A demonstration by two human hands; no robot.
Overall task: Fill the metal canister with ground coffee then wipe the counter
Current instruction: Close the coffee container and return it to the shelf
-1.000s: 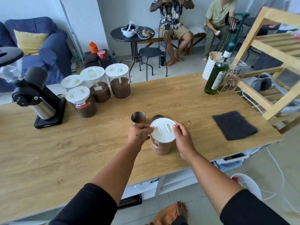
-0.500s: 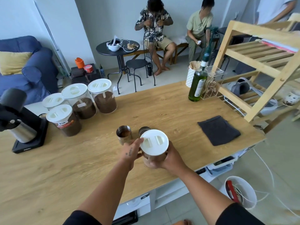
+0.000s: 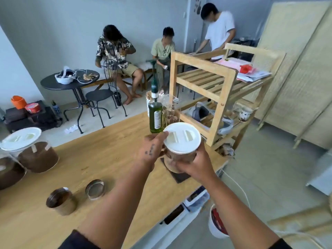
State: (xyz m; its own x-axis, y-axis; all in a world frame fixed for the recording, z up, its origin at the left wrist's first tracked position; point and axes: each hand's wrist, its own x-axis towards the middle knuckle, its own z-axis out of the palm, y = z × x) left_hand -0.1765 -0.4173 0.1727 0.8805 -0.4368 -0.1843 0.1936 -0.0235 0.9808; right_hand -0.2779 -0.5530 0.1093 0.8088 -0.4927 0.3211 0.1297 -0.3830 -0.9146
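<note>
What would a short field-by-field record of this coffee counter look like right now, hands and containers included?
held item: clear jar with white lid, lifted off the counter
left hand: on the lid's edge
right hand: cupping the jar's body
small metal canister: open, upright, brown contents inside
round metal lid: lying beside the canister
surface: wooden counter
dark cloth: mostly hidden under the hands
green bottle: at the far edge
</note>
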